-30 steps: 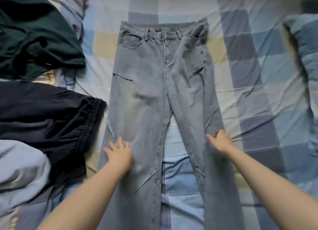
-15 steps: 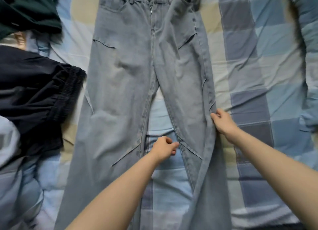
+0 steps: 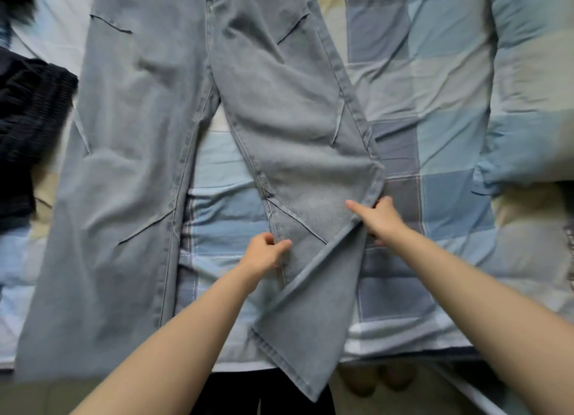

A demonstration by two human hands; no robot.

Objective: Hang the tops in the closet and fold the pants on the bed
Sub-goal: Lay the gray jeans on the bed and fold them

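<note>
Because the jeans [image 3: 174, 153] must be halved lengthwise before they can be folded small, both hands have gone to the same leg, the one on the person's right, and that grip looks meant to carry it across onto the other. The jeans lie face up along the bed [image 3: 435, 82], waistband beyond the top of view, hems at the near edge. The left hand [image 3: 264, 254] pinches the inner seam of that leg between thumb and curled fingers. The right hand [image 3: 377, 219] grips the outer edge of the same leg, thumb beneath and forefinger lying straight on top, so the cloth there is turned up and the lower leg below it has twisted inward across the jeans. My judgement is that holding both seams keeps the leg flat as it swings over.

Counted: one pair of jeans, two legs, two hands, both on the jeans. Left of the jeans lies one dark garment [image 3: 28, 125] with a ribbed band, touching or just beside the far leg; what kind it is I cannot tell. Right of the jeans sits a checked pillow [image 3: 528, 110], well apart
</note>
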